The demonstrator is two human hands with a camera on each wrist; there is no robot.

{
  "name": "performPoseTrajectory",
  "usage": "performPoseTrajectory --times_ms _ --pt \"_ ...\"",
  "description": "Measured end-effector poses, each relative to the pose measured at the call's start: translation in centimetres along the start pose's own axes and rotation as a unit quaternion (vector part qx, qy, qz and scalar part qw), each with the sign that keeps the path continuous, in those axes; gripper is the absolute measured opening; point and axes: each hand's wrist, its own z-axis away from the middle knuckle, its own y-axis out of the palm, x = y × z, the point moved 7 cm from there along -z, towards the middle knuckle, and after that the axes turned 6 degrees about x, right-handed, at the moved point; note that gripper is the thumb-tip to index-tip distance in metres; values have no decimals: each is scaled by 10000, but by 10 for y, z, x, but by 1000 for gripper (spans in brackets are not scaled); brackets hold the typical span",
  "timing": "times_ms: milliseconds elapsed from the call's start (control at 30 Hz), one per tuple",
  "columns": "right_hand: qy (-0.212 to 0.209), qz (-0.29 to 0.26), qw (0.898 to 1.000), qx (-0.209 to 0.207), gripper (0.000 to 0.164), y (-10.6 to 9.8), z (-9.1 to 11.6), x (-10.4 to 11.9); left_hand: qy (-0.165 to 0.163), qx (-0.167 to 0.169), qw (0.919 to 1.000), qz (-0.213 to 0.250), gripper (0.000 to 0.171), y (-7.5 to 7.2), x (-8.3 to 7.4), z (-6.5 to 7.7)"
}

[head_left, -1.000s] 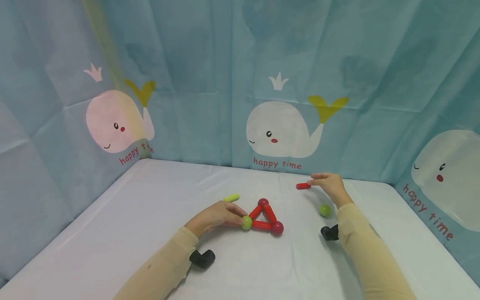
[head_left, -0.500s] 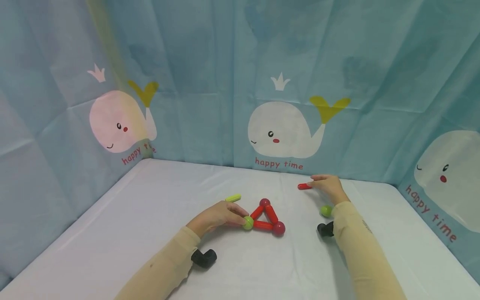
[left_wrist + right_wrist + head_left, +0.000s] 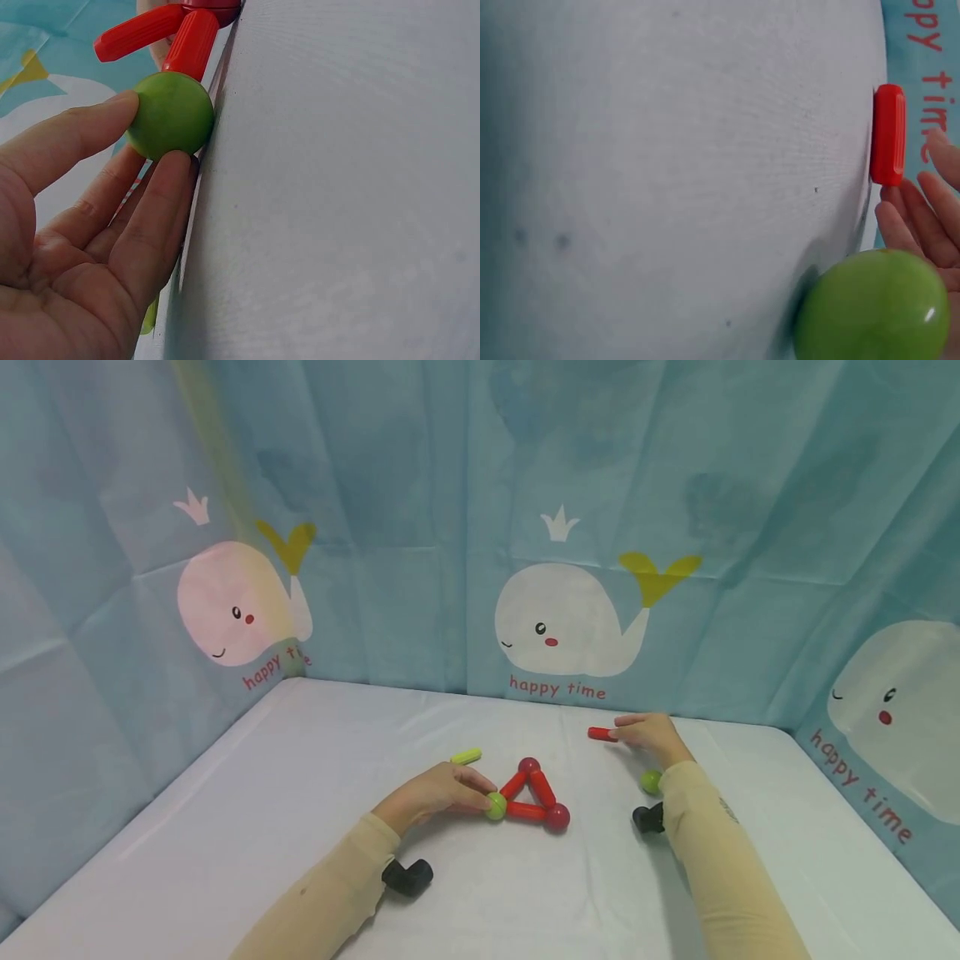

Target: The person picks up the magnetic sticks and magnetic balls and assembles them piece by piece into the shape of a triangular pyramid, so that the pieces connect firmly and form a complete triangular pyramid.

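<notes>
Left fingers (image 3: 160, 206) against green ball (image 3: 171, 116)

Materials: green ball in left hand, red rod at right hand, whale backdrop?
Green ball: probably plastic; smooth, evenly coloured, satin-looking surface.
Red rod: likely molded plastic; crisp lengthwise ridges.
Whale backdrop: printed fabric or plastic sheeting, can't tell which; creases and soft folds show.

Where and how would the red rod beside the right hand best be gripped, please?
Probably pinch the red rod at mid-length, across its long sides, from above: it is slender and runs roughly left to right, with the right hand at its right end.
</notes>
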Motion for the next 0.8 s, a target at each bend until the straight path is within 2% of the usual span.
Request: performPoseTrajectory --times_ms 133,300,600,800 --pt "63 124 9999 9 53 3 0 4 7 0 10000 23 29 -1 0 0" --pt "-129 306 9994 -98 47 7 1 11 -14 -2 10000 17 29 0 0 -1" --pt "-129 133 9996 -199 42 16 -2 14 -19 -26 10000 5 29 0 1 0" --pt "-59 469 9983 -353 39 17 -2 16 -5 4 10000 64 28 0 1 0"
